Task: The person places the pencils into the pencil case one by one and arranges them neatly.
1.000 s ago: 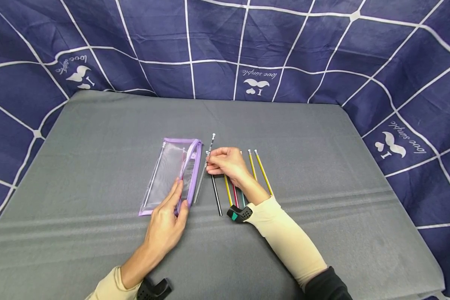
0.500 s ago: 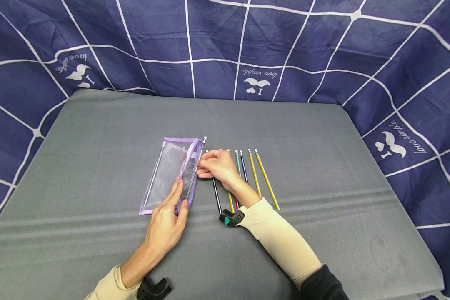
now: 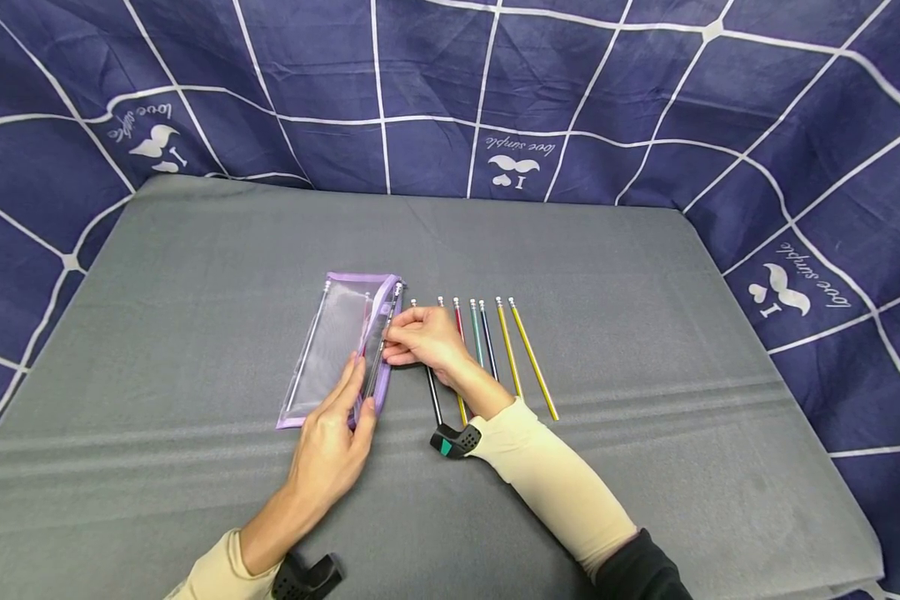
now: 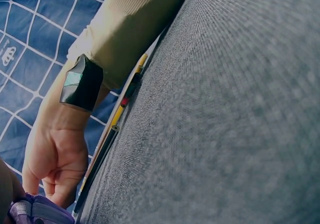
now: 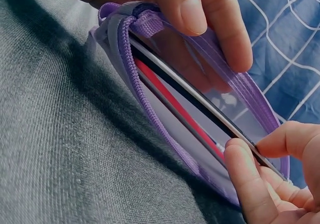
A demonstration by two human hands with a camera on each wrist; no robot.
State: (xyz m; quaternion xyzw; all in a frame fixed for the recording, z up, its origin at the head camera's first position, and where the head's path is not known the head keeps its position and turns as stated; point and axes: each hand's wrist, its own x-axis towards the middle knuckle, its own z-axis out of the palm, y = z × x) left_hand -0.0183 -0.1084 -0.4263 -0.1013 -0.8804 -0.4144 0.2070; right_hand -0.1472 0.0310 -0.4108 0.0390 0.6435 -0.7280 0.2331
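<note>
A purple-edged mesh pencil case [image 3: 300,367] lies on the grey table, its zipped mouth spread on the right side. My left hand [image 3: 330,442] grips the near end of that mouth, thumb and fingers at the purple zipper edge [image 5: 135,69]. My right hand [image 3: 429,340] pinches a dark, silvery pencil [image 5: 182,84] between thumb and fingers. Most of this pencil lies inside the opening, its eraser end pointing to the far side. A red pencil [image 5: 172,104] shows inside the case beside it. Another pale pencil [image 3: 307,346] lies along the case's left side.
Right of the case lies a row of pencils: a black pencil [image 3: 433,396], a red pencil [image 3: 459,317], a green pencil [image 3: 477,332], a dark blue pencil [image 3: 487,337] and yellow pencils [image 3: 534,360]. My right forearm covers some of them. A blue checked cloth [image 3: 435,92] hangs behind the table.
My right hand has moved left with the pencil, from beside the case into its opening, and the pencil has dropped lower within it. My left hand has stayed in place.
</note>
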